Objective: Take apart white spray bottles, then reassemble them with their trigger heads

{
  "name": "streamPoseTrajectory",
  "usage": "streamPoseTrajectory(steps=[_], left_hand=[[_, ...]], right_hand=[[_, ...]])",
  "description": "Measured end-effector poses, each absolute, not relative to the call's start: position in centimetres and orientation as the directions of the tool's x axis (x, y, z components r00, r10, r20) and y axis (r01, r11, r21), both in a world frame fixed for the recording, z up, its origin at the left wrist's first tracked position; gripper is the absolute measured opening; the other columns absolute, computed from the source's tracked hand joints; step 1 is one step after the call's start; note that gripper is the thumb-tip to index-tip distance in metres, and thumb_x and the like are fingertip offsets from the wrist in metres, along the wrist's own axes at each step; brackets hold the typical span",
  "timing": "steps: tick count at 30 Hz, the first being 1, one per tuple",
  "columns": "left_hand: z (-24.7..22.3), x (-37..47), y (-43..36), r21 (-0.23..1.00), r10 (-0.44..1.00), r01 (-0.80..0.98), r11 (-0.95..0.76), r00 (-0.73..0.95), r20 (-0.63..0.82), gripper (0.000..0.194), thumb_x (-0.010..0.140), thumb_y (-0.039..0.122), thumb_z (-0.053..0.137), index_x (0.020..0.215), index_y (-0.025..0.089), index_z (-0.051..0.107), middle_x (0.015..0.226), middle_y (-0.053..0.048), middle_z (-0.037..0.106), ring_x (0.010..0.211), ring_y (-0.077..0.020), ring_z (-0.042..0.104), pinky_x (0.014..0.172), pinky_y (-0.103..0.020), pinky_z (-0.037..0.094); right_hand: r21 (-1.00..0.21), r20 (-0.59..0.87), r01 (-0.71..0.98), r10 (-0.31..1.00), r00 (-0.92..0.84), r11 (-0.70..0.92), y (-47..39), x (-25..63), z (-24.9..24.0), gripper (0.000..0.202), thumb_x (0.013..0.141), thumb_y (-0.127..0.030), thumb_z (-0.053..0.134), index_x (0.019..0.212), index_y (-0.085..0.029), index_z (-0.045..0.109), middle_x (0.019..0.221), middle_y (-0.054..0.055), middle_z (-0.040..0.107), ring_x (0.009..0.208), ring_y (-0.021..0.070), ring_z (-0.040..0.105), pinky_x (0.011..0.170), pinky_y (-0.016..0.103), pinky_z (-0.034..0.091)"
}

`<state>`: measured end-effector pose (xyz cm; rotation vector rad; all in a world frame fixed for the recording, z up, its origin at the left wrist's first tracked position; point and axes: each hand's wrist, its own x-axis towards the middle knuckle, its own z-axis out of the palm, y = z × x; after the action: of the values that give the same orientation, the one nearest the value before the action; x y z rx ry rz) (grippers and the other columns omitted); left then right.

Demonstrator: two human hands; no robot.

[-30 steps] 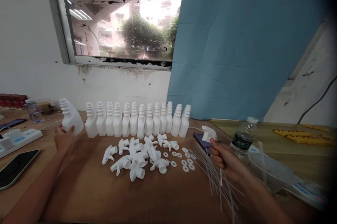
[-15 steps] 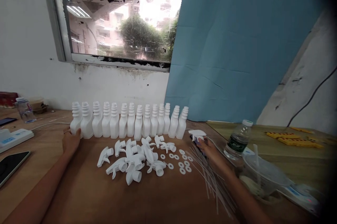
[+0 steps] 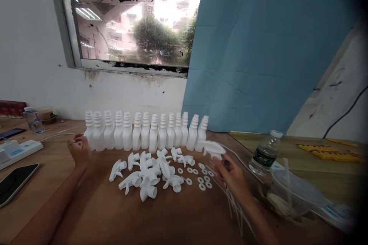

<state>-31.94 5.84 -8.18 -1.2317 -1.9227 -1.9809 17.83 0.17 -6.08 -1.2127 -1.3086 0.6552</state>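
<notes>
My right hand (image 3: 231,174) is closed on a white trigger sprayer head (image 3: 213,147), raised beside the right end of the bottle row. At the left end, my left hand (image 3: 79,149) is beside the first white bottle (image 3: 89,132), its fingers curled in and nothing visible in them. Several white bottles (image 3: 127,134) with ribbed necks stand upright in a line, without caps. In front of them lies a pile of white trigger sprayer heads (image 3: 149,176). White ring washers (image 3: 202,186) are scattered to its right, and thin clear tubes (image 3: 237,210) lie partly under my right forearm.
On the right stand a water bottle (image 3: 266,153) and a clear plastic bowl (image 3: 299,187) with a straw. To the left are a phone (image 3: 17,183), a power strip (image 3: 21,153) and a small bottle (image 3: 34,120). Behind the table, a blue curtain (image 3: 258,53) hangs beside the window.
My right hand has raised the sprayer head and brought it nearer. My left hand has come off the first bottle, its fingers now curled. The view has shifted slightly.
</notes>
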Motion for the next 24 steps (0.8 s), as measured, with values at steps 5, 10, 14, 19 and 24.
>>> streamPoseTrajectory(steps=[5,10,14,19,24], left_hand=[[-7.0,-22.1,3.1,0.767,0.661,0.456,-0.453,-0.405,0.631,0.028,0.09,0.043,0.047,0.1,0.019,0.054,0.091,-0.005,0.063,0.082,-0.0179,0.061,0.08,-0.03,0.05],[-6.3,-12.0,-0.4,0.768,0.779,0.198,-0.61,0.325,0.536,0.047,0.081,0.036,0.067,0.125,0.026,0.054,0.123,-0.01,0.058,0.112,-0.0267,0.054,0.097,-0.037,0.041],[-6.5,-9.7,-0.5,0.757,0.76,0.178,-0.629,0.345,0.551,0.026,0.083,0.035,0.065,0.107,0.025,0.064,0.108,-0.007,0.062,0.1,-0.0244,0.056,0.092,-0.035,0.042],[-8.5,-10.5,1.0,0.913,0.877,-0.126,-0.389,0.251,0.409,0.025,0.086,0.042,0.061,0.101,0.022,0.064,0.099,-0.006,0.064,0.093,-0.0215,0.059,0.085,-0.032,0.045],[-8.9,-11.5,2.1,0.799,0.968,-0.599,-0.055,0.164,0.19,0.034,0.078,0.051,0.069,0.089,0.02,0.062,0.095,-0.005,0.066,0.091,-0.0228,0.063,0.078,-0.034,0.051]], right_hand=[[-0.803,0.461,0.426,0.887,0.003,0.416,-1.3,13.4,-6.3,0.035,0.08,-0.044,0.066,0.104,-0.019,0.068,0.064,-0.001,0.057,0.058,0.0157,0.052,0.054,0.025,0.041],[-0.691,0.532,0.467,0.825,-0.189,0.552,-1.1,9.5,-6.6,0.028,0.081,-0.038,0.066,0.102,-0.019,0.069,0.06,-0.004,0.048,0.054,0.0125,0.045,0.052,0.024,0.036],[-0.712,0.531,0.4,0.815,-0.231,0.577,-0.8,8.9,-6.9,0.027,0.082,-0.037,0.065,0.101,-0.019,0.069,0.062,-0.004,0.049,0.057,0.0124,0.045,0.053,0.023,0.036],[-0.845,0.5,0.058,0.822,-0.271,0.532,-1.2,9.1,-6.6,0.044,0.093,-0.055,0.044,0.103,-0.018,0.067,0.077,0.004,0.063,0.066,0.0164,0.056,0.062,0.027,0.046],[-0.845,0.534,-0.037,0.836,-0.125,0.534,-0.9,9.3,-6.4,0.064,0.09,-0.068,0.031,0.082,-0.017,0.068,0.067,0.005,0.06,0.062,0.0169,0.056,0.058,0.028,0.047]])
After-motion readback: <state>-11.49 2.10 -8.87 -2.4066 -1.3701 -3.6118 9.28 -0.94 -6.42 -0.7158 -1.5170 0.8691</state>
